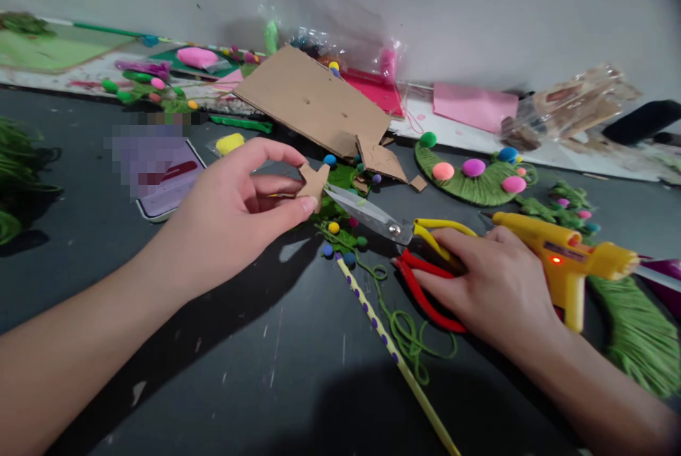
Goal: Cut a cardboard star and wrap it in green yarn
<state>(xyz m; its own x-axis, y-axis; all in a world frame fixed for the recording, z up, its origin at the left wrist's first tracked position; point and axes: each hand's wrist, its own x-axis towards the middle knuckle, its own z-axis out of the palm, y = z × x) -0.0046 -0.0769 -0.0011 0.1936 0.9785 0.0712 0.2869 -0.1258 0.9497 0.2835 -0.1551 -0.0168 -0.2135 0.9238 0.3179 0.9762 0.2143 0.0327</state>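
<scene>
The one cardboard star (313,183) is pinched between the thumb and fingers of my left hand (228,218), above the middle of the dark tabletop (239,385). Two of its points stick up, away from me; my thumb covers part of its lower edge, so I cannot tell its long axis. The fingers of my right hand (494,279) are curled through the handles of one pair of scissors (372,213), one yellow, one red, held apart. The scissors lie slantwise, tips up and to the left at the star, handles down and to the right; how far the blades part I cannot tell.

Just beyond my right hand sits one yellow glue gun (564,250), nozzle to the left, its red light lit. One spotted stick (372,318) slants from mid-tabletop to the near edge of view, loose green yarn (409,335) beside it. I count one phone (164,176) past my left wrist, one big cardboard sheet (313,101), and one curved green wrapped piece (468,190) bearing five larger pompoms (473,167).
</scene>
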